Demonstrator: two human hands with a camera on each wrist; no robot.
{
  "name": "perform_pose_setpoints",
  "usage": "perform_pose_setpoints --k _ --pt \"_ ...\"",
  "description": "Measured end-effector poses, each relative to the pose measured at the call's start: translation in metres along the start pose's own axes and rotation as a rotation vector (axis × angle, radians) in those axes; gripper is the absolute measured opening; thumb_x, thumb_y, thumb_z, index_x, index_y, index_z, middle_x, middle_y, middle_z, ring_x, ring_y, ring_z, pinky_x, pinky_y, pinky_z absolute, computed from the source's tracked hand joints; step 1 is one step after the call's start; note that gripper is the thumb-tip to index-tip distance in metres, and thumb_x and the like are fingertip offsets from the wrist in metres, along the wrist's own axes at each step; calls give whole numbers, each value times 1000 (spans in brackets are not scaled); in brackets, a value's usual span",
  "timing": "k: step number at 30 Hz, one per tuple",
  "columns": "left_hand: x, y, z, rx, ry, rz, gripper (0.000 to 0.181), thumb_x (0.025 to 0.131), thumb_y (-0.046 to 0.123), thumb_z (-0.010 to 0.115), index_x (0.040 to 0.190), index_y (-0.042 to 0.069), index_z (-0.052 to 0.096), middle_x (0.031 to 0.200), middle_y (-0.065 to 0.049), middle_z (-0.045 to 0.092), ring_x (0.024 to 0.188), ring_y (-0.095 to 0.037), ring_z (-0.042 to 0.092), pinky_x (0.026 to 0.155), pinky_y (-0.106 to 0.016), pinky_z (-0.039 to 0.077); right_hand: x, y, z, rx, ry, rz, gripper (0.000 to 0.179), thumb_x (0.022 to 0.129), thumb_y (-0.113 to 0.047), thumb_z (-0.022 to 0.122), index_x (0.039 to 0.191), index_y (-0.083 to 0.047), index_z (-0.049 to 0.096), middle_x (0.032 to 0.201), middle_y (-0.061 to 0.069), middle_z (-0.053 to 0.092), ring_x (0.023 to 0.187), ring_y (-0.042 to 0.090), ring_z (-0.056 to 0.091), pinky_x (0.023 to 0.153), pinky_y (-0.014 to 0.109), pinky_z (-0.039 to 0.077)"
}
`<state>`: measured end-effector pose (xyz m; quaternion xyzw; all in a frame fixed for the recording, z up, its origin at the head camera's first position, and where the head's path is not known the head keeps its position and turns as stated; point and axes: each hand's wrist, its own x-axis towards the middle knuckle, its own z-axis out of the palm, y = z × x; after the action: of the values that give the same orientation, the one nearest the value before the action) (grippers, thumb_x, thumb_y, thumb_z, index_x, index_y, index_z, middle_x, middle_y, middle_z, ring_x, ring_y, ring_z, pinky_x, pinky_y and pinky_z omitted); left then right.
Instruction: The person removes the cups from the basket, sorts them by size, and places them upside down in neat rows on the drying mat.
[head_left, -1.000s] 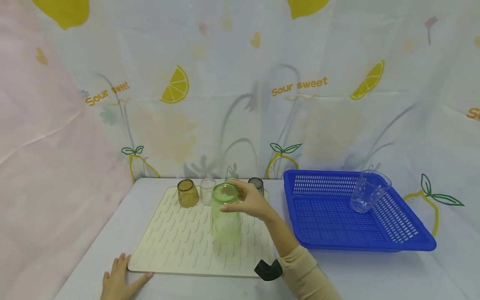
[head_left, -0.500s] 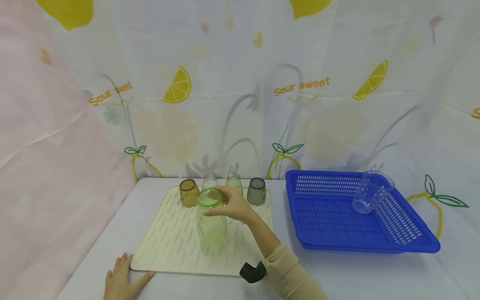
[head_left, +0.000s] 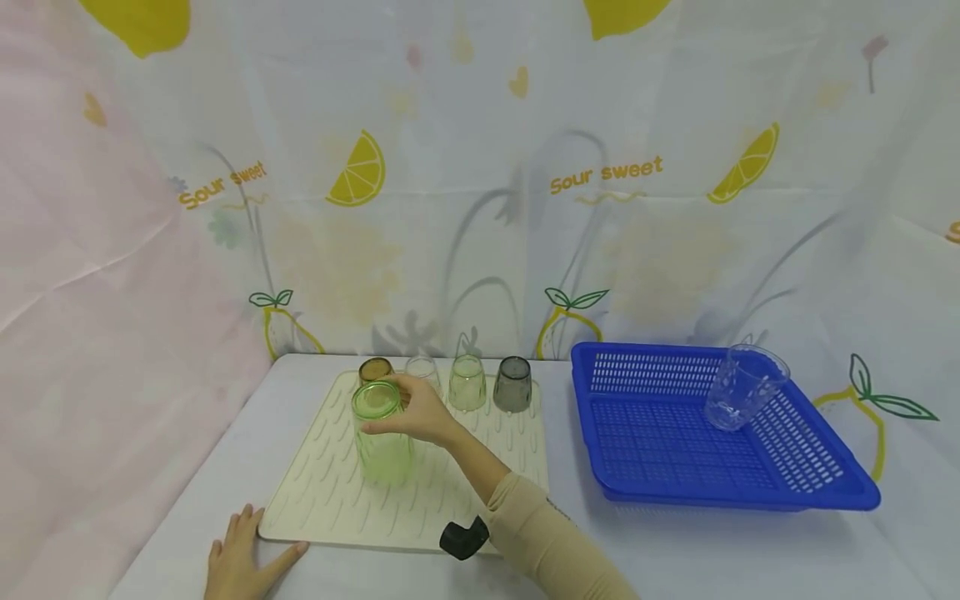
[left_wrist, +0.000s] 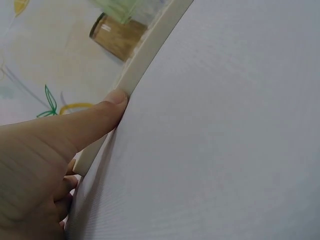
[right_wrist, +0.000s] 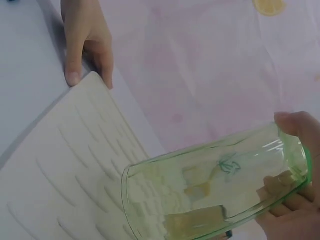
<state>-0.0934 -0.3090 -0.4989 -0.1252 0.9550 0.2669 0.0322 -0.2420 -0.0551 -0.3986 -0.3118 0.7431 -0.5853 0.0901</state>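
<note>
My right hand grips a tall green glass tumbler by its thick base end, with the glass upside down. Its mouth faces the cream drying mat; whether it touches the mat I cannot tell. At the mat's near left corner, my left hand rests with thumb and fingers spread along the two edges; in the left wrist view the thumb presses the mat's rim. Along the back of the mat stand an amber glass, partly hidden, a clear glass, a pale green glass and a grey glass.
Right of the mat sits a blue plastic basket with a large clear glass leaning against its right side. A lemon-print cloth hangs behind the table.
My right hand has carried the green tumbler leftward over the mat, uncovering the pale green and grey glasses and partly covering the amber one. The left hand has stayed at the corner.
</note>
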Motion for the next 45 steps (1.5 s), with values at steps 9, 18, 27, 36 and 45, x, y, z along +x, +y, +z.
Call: perform_pose_setpoints --k 9,18,27,36,45 --pt "-2 -4 5 33 109 79 93 77 47 71 129 -20 32 134 -49 19 126 -62 15 99 -76 10 26 -7 24 -53 4 12 64 73 -18 81 130 -8 53 114 -3 58 101 6 54 85 21 48" --pt "-2 -4 4 25 122 100 92 76 46 72 129 -20 33 134 -49 21 125 -62 17 98 -76 11 40 -3 47 -80 43 29 62 72 -21 82 126 -9 53 107 -5 58 91 2 53 78 17 47" --pt "-2 -2 5 44 129 103 91 76 44 73 128 -19 35 134 -49 22 125 -62 17 98 -76 13 43 2 59 -138 23 57 71 78 -26 77 136 -6 43 124 4 54 108 10 54 88 19 46" --pt "-3 -3 4 27 113 81 91 76 45 72 128 -18 34 134 -49 20 126 -62 15 99 -76 11 40 6 59 -183 8 52 63 75 -25 80 128 -7 51 112 0 60 106 7 55 90 19 46" --pt "-1 -3 4 16 81 67 93 76 46 72 130 -19 32 135 -49 18 127 -63 12 100 -76 8 33 3 45 -312 -33 94 77 76 -29 80 139 -4 42 135 9 52 123 16 50 96 21 45"
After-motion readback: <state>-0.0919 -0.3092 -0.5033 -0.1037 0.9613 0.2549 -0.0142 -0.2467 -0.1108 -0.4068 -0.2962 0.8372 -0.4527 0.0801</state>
